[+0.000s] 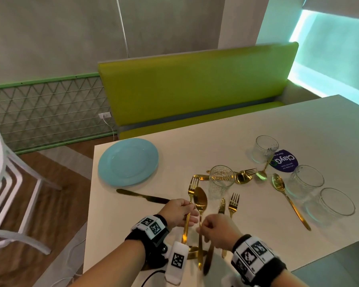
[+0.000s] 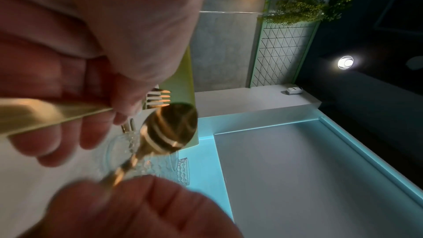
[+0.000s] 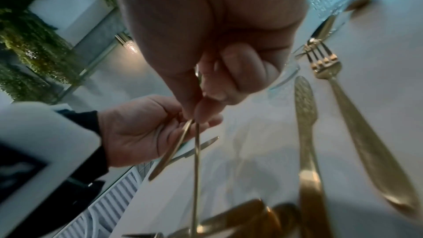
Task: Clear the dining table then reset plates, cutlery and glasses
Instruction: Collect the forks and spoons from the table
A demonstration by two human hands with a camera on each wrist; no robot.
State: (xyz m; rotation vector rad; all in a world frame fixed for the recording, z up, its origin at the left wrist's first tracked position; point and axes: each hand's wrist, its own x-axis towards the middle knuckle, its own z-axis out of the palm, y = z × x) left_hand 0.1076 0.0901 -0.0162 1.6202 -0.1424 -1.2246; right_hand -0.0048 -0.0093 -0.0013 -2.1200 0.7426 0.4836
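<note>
Two hands work at the counter's (image 1: 298,129) near edge in the head view: the left hand (image 1: 179,211) curls round a gold fork (image 1: 190,204), the right hand (image 1: 215,228) pinches a gold spoon (image 1: 201,206) beside it. One blue plate (image 1: 128,161) lies at ten o'clock, four glasses toward two o'clock; loose cutlery overlaps, so I cannot count it exactly. Left wrist: fingers (image 2: 91,129) wrap the fork handle, the spoon bowl (image 2: 172,129) just beyond. Right wrist: thumb and fingertips (image 3: 201,108) nip the spoon's thin stem. Best gather stems parallel, gripped mid-handle, before lifting.
</note>
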